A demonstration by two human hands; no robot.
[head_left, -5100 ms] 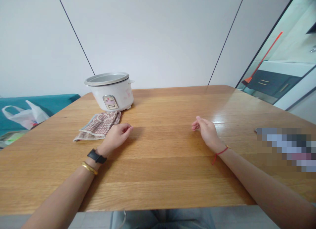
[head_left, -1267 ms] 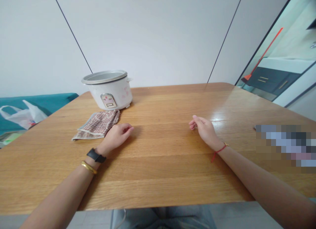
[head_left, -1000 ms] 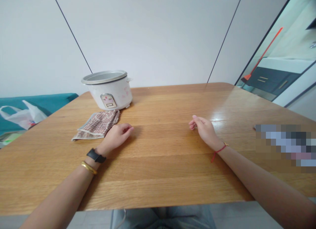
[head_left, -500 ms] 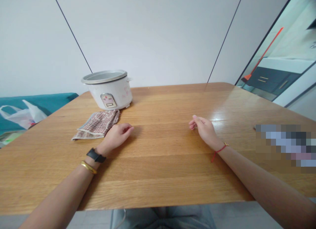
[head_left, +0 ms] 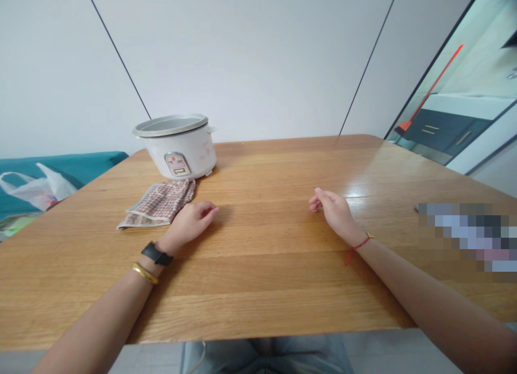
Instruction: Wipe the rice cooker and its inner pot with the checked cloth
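Observation:
My left hand [head_left: 194, 221] rests on the wooden table, its fingers curled into a loose fist with nothing showing in them. Just behind it lies a folded checked cloth [head_left: 161, 202], red-brown and white with a pale border. Beyond the cloth stands a white rice cooker [head_left: 181, 150] without a lid, its grey rim uppermost and a small panel on the front. Well to the right, my right hand [head_left: 332, 210] lies on its side on the wood. Its fingers are bent in towards the palm, and I see no object in them.
The wooden table [head_left: 258, 277] reaches back to a pale panelled wall [head_left: 258, 62]. A pixelated item [head_left: 468, 237] lies at the right. A white plastic bag [head_left: 42, 185] sits on a teal seat [head_left: 97, 161] at the left. Far right, an orange broom [head_left: 434, 86] leans beyond an opening.

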